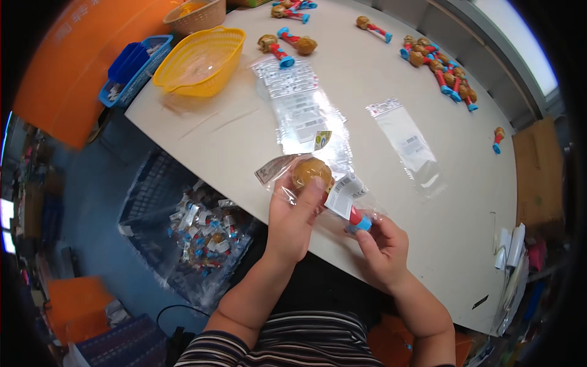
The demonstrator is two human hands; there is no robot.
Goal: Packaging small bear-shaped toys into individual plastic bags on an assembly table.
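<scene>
At the table's near edge the toy sits half inside a clear bag; left hand grips its brown head, right hand pinches the blue foot; seemingly bagging; next, sliding it fully in.

clear bag stack table centre | single clear bag right | white label on held bag

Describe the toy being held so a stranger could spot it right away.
On the white table, look at the near edge where both hands meet. The toy there has a brown round head, red body and blue base; unlike the loose ones, it sits inside a clear bag.
</scene>
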